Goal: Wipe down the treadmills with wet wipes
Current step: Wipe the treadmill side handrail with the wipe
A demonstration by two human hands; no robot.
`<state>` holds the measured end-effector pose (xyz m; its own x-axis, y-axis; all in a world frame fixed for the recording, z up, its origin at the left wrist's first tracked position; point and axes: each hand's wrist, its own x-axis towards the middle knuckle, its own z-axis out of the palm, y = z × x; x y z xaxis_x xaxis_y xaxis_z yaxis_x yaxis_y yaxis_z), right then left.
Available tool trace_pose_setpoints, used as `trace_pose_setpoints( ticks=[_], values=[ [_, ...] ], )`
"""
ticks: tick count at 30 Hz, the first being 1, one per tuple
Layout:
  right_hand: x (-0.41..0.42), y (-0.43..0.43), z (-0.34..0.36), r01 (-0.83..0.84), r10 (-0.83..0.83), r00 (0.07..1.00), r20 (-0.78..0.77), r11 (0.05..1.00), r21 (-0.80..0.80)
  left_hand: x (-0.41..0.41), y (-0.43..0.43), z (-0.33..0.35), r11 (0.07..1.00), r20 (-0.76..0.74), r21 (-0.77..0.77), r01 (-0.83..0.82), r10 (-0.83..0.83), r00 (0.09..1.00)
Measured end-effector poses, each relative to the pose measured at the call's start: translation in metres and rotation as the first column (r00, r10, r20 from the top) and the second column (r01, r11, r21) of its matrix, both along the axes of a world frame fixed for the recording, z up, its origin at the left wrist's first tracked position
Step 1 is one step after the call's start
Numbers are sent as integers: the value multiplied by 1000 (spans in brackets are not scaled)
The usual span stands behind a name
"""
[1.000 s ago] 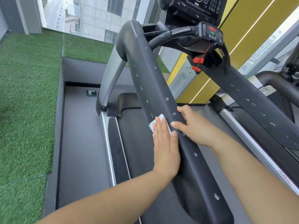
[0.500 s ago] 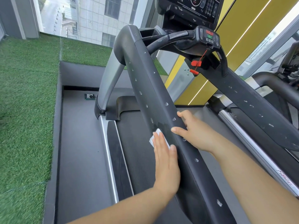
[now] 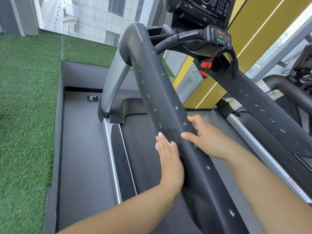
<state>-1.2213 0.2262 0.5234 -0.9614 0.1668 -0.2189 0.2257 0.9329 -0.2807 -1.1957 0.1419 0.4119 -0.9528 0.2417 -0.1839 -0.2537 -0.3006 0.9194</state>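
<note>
Black handrail (image 3: 162,92) flecked white, white wipe (image 3: 160,138), green turf (image 3: 27,102).

The handrail (image 3: 162,102) looks like matt black plastic pocked with small pale chips, with a darker wet sheen beside the white, soft fibrous wet wipe (image 3: 159,136). The upright (image 3: 113,85) and side rail (image 3: 112,157) are satin silver metal. The belt (image 3: 141,152) is finely grained black, and the turf (image 3: 28,115) is rough green pile.
</note>
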Motion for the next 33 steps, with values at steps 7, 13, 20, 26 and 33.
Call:
trace_pose_setpoints(
  ticks=[7,13,20,26,33],
  values=[
    [-1,2,-1,6,-6,1000,1,1000,-22,6,-1,-2,1000,-17,22,6,-6,1000],
    [-2,3,-2,9,-9,1000,-1,999,-33,-34,-3,7,999,59,27,-48,46,997],
    [-3,3,-2,39,-38,999,10,998,-41,-20,-2,2,999,23,52,-11,10,1000],
    [-2,3,-2,57,-56,998,14,997,-54,-33,-4,7,1000,-88,-31,1,-4,996],
    [-1,0,1,66,-65,998,28,997,-41,-39,-3,2,977,-237,-210,-37,-14,971]
  ],
)
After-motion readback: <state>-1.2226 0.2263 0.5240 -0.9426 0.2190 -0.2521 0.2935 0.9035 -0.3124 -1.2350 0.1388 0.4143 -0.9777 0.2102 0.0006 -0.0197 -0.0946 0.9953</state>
